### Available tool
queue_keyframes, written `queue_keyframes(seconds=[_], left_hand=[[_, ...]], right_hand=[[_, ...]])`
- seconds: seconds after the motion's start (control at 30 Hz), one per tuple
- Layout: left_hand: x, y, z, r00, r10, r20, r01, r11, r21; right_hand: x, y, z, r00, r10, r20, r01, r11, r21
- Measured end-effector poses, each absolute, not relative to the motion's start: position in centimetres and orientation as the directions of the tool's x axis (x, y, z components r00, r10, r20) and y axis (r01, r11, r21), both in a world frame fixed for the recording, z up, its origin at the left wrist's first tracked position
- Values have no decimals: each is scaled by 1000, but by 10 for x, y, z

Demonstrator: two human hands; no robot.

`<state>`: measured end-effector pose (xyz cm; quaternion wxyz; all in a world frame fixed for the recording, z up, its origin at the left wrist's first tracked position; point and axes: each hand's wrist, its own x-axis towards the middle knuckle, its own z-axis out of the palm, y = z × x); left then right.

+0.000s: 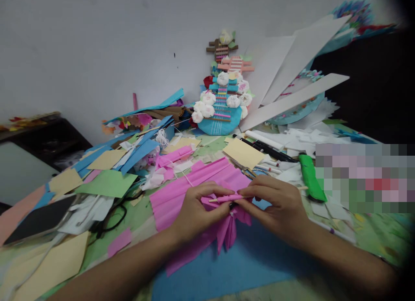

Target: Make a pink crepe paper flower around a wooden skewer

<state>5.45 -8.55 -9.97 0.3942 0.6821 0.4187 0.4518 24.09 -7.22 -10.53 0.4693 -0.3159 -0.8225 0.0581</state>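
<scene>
My left hand (197, 208) and my right hand (275, 201) meet at the middle of the table, both pinched on a folded pink paper piece (227, 223) with a thin stick (223, 199) lying along its top. The fingers of both hands are closed round the fold. The pink pleats fan down below my thumbs onto a blue sheet (246, 262). A larger pleated pink sheet (197, 184) lies flat just behind my hands.
Loose coloured paper scraps cover the table, with a green sheet (106, 183) and black scissors (110, 219) at left. A green roll (311, 177) and black pens (272, 150) lie at right. A blue paper craft with white flowers (222, 106) stands against the wall.
</scene>
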Motion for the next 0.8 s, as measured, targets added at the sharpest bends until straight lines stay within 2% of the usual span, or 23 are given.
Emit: queue_keyframes(seconds=[0.13, 0.33, 0.53, 0.8], left_hand=[[54, -85, -101, 253, 915, 313, 199, -366, 909], [53, -84, -104, 220, 920, 324, 225, -370, 901], [55, -84, -102, 201, 925, 323, 262, -368, 892], [53, -83, -101, 250, 932, 261, 245, -322, 914]], right_hand=[[242, -72, -102, -415, 618, 668, 488, 771, -410], [247, -70, -94, -556, 671, 490, 491, 741, -458], [247, -64, -97, -517, 663, 541, 446, 748, -491], [244, -67, -97, -448, 743, 497, 441, 667, -601]])
